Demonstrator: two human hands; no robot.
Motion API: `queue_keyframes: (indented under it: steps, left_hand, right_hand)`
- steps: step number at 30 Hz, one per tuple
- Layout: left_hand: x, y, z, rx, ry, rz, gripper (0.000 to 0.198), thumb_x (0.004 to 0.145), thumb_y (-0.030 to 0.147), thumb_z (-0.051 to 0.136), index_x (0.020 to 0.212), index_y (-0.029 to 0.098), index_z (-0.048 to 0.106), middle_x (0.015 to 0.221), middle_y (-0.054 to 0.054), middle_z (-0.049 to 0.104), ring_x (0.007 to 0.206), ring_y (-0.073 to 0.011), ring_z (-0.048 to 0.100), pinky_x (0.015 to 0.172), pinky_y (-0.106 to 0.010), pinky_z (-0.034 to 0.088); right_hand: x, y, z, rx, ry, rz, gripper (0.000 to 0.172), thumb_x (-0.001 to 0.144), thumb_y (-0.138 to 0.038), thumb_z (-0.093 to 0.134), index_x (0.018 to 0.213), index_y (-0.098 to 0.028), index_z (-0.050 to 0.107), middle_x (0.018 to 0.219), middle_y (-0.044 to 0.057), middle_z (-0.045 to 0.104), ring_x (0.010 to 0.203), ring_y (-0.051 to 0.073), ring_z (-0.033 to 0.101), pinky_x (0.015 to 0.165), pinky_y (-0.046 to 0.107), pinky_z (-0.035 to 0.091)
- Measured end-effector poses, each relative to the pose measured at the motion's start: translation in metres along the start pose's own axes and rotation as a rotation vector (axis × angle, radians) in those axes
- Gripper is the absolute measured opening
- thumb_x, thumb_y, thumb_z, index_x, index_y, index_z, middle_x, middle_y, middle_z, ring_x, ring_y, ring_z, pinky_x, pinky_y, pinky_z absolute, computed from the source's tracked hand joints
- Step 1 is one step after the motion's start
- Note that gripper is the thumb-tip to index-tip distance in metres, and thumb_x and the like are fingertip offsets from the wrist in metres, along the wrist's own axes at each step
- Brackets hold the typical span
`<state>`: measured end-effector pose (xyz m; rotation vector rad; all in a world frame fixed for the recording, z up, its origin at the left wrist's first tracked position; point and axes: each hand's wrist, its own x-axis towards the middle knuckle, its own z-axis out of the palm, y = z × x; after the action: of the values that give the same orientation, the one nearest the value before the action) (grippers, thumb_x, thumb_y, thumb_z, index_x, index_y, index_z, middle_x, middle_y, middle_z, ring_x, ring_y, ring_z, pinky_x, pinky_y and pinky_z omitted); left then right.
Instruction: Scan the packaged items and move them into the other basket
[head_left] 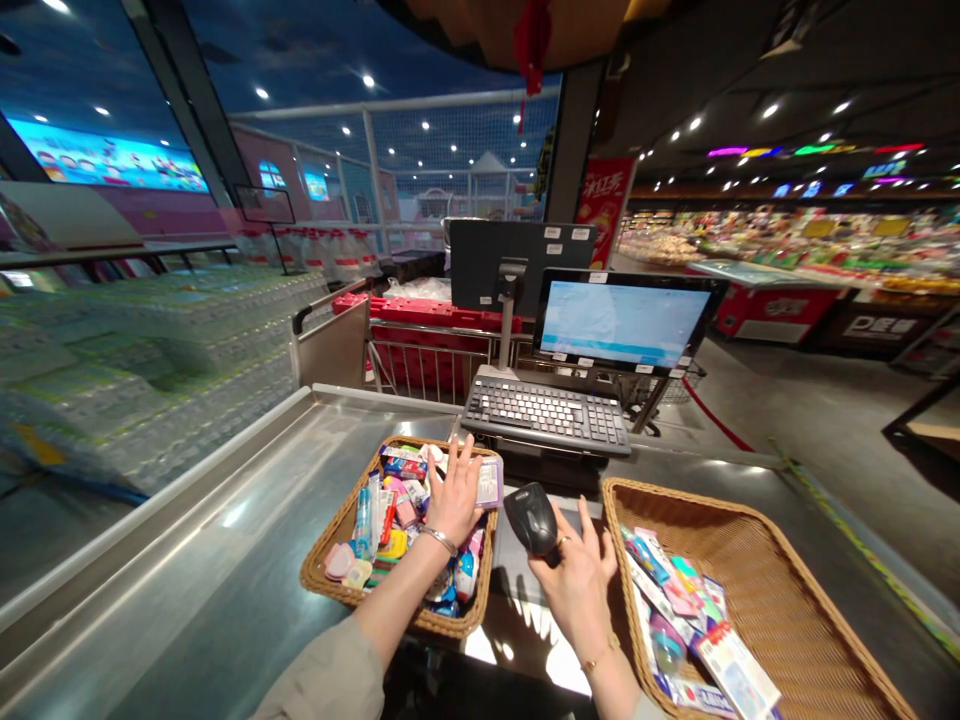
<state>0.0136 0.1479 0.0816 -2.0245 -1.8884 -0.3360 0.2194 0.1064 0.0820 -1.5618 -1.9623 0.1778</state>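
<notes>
My left hand (452, 500), wearing a silver bracelet, reaches over the smaller wicker basket (319, 535) with its fingers stretched out. Beside those fingers, at the basket's far right corner, lies a white pack with a purple edge (490, 482); whether I touch it I cannot tell. Small packaged goods crowd this basket, among them a light-blue tube-like pack (363, 522). Between the baskets, my right hand (581, 580) holds a black barcode scanner (531, 518), mostly by thumb and forefinger, other fingers lifted. The scanner's handle is largely hidden.
A larger wicker basket (787, 570) on the right contains several packs, including a white box (739, 670). Behind the metal counter (255, 560) stand a keyboard (546, 412) and a lit monitor (619, 320). Stacked bottle packs (150, 350) are at the left.
</notes>
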Motion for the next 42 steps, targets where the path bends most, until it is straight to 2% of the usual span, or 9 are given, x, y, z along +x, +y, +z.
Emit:
queue_keyframes:
  steps: [7,11,15,23,30,42]
  left_hand:
    - [-0.001,-0.001,-0.003,0.002,-0.016,-0.003,0.081,0.073,0.044,0.070,0.144,0.016,0.040,0.160,-0.015,0.010,0.147,-0.0335,-0.006,0.115,-0.068,-0.002]
    - [-0.001,0.000,-0.004,0.008,-0.019,0.003,0.083,0.073,0.044,0.071,0.144,0.016,0.039,0.160,-0.014,0.009,0.147,-0.0334,-0.007,0.114,-0.069,-0.002]
    - [-0.002,0.001,-0.005,0.012,-0.031,0.001,0.084,0.073,0.044,0.071,0.144,0.015,0.039,0.160,-0.014,0.007,0.147,-0.0331,-0.007,0.114,-0.069,-0.001]
    - [-0.003,0.002,-0.002,0.000,0.001,0.007,0.081,0.073,0.043,0.071,0.144,0.018,0.041,0.161,-0.013,0.009,0.147,-0.0340,-0.008,0.114,-0.069,-0.003]
    - [-0.002,0.005,-0.007,-0.024,0.002,0.016,0.080,0.071,0.038,0.073,0.142,0.017,0.042,0.160,-0.013,0.012,0.147,-0.0335,-0.008,0.114,-0.069,-0.003]
    - [0.002,0.012,-0.012,-0.021,-0.018,0.017,0.085,0.069,0.041,0.076,0.142,0.015,0.041,0.160,-0.017,0.010,0.148,-0.0340,-0.004,0.114,-0.068,-0.004]
  right_hand:
    - [-0.001,-0.002,0.000,0.010,-0.007,-0.009,0.022,0.076,-0.025,0.056,0.092,-0.028,0.071,0.134,-0.001,0.059,0.143,0.030,0.025,0.112,0.061,0.012]
    - [-0.003,-0.003,-0.001,0.016,-0.003,-0.025,0.024,0.077,-0.026,0.056,0.096,-0.028,0.070,0.133,-0.001,0.060,0.143,0.031,0.026,0.112,0.060,0.013]
    - [-0.005,-0.004,-0.001,0.003,0.008,-0.044,0.020,0.077,-0.026,0.056,0.090,-0.027,0.071,0.132,0.000,0.061,0.143,0.031,0.027,0.111,0.060,0.013]
    - [-0.007,-0.003,-0.004,0.011,0.000,-0.033,0.019,0.075,-0.024,0.056,0.086,-0.026,0.071,0.133,-0.001,0.060,0.143,0.031,0.026,0.112,0.059,0.013]
    - [-0.009,-0.001,-0.005,0.012,-0.003,-0.030,0.024,0.075,-0.024,0.055,0.092,-0.026,0.071,0.134,0.001,0.059,0.143,0.030,0.026,0.113,0.059,0.011]
    - [-0.010,0.001,-0.012,-0.016,0.031,-0.059,0.021,0.077,-0.024,0.056,0.093,-0.026,0.070,0.133,0.000,0.060,0.142,0.030,0.028,0.112,0.058,0.013]
